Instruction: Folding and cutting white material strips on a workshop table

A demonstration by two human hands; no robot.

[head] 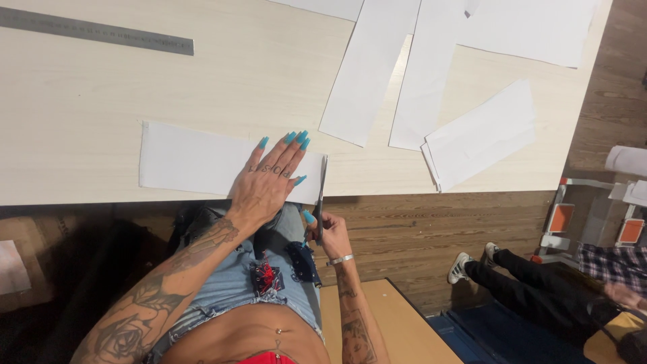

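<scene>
- Paper is being held flat: a white strip of paper [195, 164] lies along the near edge of the pale wooden table [101, 94], its right end beside the blades of a pair of scissors [321, 202].
- The left hand [266, 182] is laid open, palm down, on the right part of the strip, with fingers spread and long turquoise nails pointing away from the body.
- The right hand [330, 232] is closed around the handles of the scissors just below the table edge; a silver bracelet [340, 259] is worn on that wrist.
- The scissors are held nearly upright in the view, the blades meeting the right end of the strip at the table edge; whether the blades are apart cannot be told.
- A steel ruler [94, 32] is seen at the far left of the table, well apart from the hands.
- Several further white paper strips [369, 67] are spread over the far right of the table, and a small stack of cut pieces [478, 138] lies near the right edge.
- Another person's legs [532, 280] in dark trousers and white trainers are seen on the wooden floor [418, 236] to the right.
</scene>
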